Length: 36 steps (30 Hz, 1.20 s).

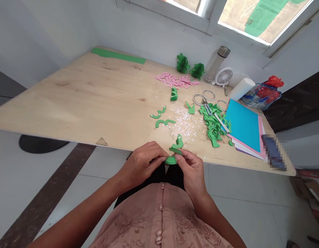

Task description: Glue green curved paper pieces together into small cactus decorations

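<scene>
My left hand (146, 160) and my right hand (191, 165) meet at the table's front edge, both with pinched fingers. Between them they hold a curved green paper piece (171, 161); the right thumb and fingers also grip its raised upper part. Just behind the fingers lies another wavy green piece (179, 140) with a small white patch. Farther back on the wooden table (79, 100) are two curved green cutouts (159, 113) and a folded green stack (174, 94). Tiny white scraps (185, 120) are scattered to their right.
Green offcuts (214, 127), small snips (206, 106), tape rings (209, 95) and blue paper (244, 125) lie to the right. Pink cutouts (174, 80), green paper ornaments (182, 63), a bottle (217, 63) and a small fan (224, 76) stand or lie at the back.
</scene>
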Available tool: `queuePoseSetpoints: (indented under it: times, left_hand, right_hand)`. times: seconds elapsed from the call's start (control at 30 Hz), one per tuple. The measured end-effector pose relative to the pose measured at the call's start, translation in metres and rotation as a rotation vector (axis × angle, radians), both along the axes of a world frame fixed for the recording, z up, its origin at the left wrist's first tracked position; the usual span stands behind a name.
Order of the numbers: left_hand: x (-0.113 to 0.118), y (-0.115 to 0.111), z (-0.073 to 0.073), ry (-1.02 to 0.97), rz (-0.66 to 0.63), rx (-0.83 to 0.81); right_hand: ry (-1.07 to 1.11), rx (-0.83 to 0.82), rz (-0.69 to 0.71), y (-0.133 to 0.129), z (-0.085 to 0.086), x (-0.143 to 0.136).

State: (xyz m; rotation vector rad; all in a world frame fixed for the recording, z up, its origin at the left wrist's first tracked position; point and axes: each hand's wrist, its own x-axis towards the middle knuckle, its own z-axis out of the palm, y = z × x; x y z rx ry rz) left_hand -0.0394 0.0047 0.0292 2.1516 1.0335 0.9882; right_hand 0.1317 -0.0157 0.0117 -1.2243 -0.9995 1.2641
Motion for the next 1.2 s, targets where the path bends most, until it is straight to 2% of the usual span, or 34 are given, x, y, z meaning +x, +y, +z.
queuePoseSetpoints:
  times: [0.33, 0.57, 0.67, 0.9, 1.0, 1.13, 1.2]
  left_hand:
    - [0.009, -0.002, 0.003, -0.114, 0.083, -0.220]
    - [0.014, 0.000, -0.001, -0.237, 0.264, -0.372]
    - [0.018, 0.011, -0.008, -0.248, 0.371, -0.364]
    - [0.029, 0.040, -0.022, -0.044, 0.428, -0.288]
    - [0.029, 0.037, -0.020, -0.152, 0.363, -0.397]
    - [0.026, 0.022, -0.012, -0.464, 0.057, -0.737]
    - [0.025, 0.016, -0.011, -0.591, -0.045, -0.841]
  right_hand:
    - [0.158, -0.056, -0.017, 0.004, -0.003, 0.003]
    - [0.148, -0.051, -0.025, 0.006, 0.001, 0.007]
    - [0.149, -0.050, -0.056, 0.007, 0.003, 0.009]
    - [0.146, -0.025, -0.126, 0.009, 0.001, 0.013]
    - [0.168, -0.020, -0.124, 0.010, 0.000, 0.014]
    - [0.176, -0.005, -0.133, 0.014, 0.001, 0.014]
    - [0.186, 0.002, -0.131, 0.015, 0.003, 0.012]
